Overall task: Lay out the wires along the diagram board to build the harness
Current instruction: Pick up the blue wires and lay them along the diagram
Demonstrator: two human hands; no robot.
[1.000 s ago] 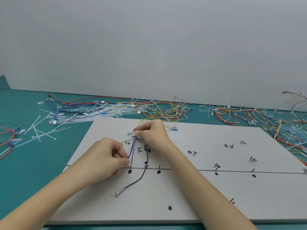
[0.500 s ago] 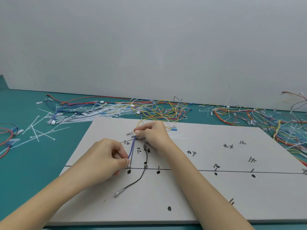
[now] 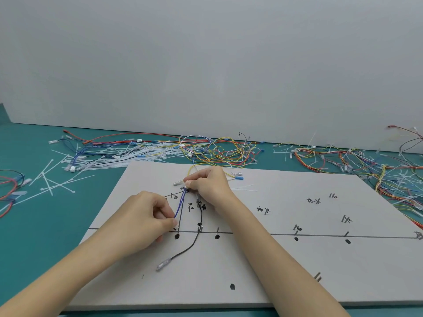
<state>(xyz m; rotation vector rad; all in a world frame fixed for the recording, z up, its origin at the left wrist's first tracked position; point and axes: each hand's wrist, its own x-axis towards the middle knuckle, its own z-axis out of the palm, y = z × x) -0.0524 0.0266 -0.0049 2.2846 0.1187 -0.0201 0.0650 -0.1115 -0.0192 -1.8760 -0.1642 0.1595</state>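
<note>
While both hands' fingers pinched the blue wire (image 3: 179,205), left hand (image 3: 146,219) low, right hand (image 3: 209,187) high, it ran along the diagram board (image 3: 286,266) line.

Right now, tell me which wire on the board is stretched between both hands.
The blue wire: the left hand pinches its lower end, the right hand its top. The black wire lies loose, unheld.

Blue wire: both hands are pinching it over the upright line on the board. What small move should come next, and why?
Probably lower the blue wire onto the drawn line beside it. The left hand pinches its near end by the long cross line, the right hand its far end, and the wire runs slightly left of the drawn line.
</note>
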